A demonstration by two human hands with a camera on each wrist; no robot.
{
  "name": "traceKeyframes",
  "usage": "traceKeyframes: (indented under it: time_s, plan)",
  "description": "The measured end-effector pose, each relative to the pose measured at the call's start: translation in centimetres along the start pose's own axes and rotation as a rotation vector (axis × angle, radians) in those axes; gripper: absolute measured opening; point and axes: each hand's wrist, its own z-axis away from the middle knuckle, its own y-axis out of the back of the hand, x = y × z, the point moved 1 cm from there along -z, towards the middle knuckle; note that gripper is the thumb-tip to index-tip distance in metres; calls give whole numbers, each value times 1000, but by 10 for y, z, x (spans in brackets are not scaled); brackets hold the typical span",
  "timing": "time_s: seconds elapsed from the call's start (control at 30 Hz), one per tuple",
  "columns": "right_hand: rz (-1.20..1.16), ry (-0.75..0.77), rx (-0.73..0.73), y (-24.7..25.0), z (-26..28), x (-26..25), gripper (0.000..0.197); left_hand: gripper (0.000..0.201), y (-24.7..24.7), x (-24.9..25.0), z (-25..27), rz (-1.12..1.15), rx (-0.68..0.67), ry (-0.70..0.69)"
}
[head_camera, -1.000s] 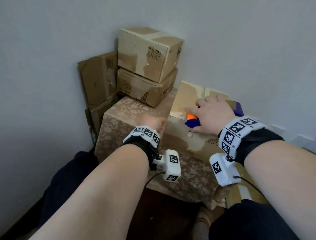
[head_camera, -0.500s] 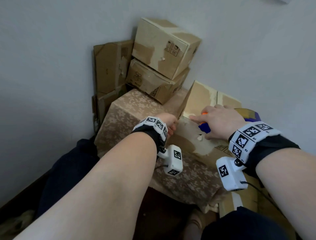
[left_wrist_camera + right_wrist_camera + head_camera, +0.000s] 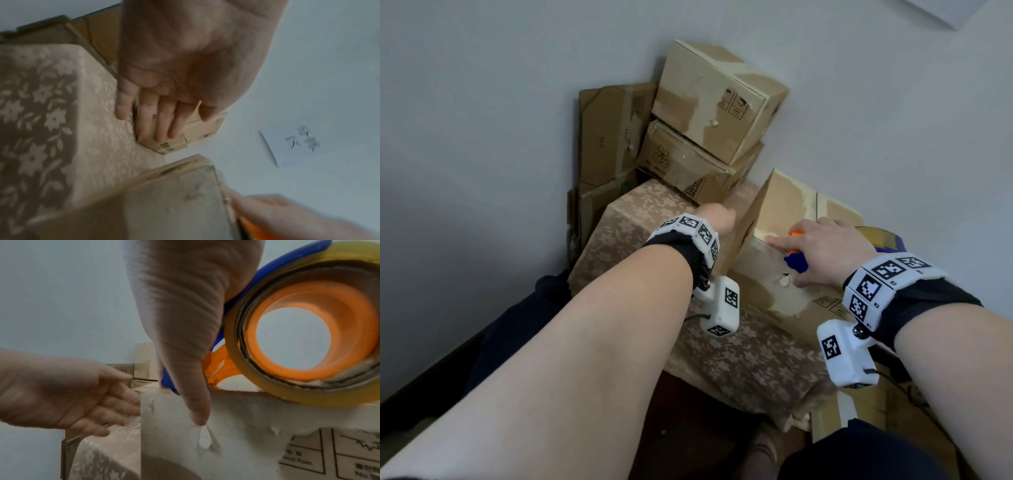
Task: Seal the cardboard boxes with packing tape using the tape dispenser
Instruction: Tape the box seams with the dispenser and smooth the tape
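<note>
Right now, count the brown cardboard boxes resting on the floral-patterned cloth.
3: one upper brown cardboard box stacked on a second near the wall, a third under the right hand. Others may be hidden.

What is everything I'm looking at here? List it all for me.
Cardboard box being taped: one, tan with pale torn patches, on the patterned surface at right.
Tape dispenser: one, blue and orange with a yellowish tape roll, on top of that box.
Stacked boxes: two, tan, in the corner, one on the other.
Flattened cardboard: brown, leaning on the wall at left; count unclear.
Floral cloth: one, beige, covering the surface under the boxes.
Wall: grey-white, behind everything.
Left hand: fingers straight, against the box's side.
Right hand: grips the dispenser, forefinger stretched along the box top.
</note>
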Motion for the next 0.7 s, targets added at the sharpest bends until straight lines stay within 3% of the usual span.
traceKeyframes:
  time_s: [0.07, 0.17, 0.37, 0.57, 0.7]
  plan:
    - [3, -2, -2, 0, -1, 0, 80, 50, -4, 6, 9, 298, -88, -75]
    - [16, 0, -2, 0, -2, -1, 81, 64, -12, 11, 35, 516, -269, -170]
    - [21, 1, -7, -1, -4, -1, 78, 78, -31, 1, 30, 539, -336, -197]
    - [20, 1, -9, -2, -7, 0, 73, 122, -50, -31, -4, 410, -322, -136]
    - [32, -5, -11, -3, -9, -1, 73, 110, -43, -30, 9, 346, -299, -173]
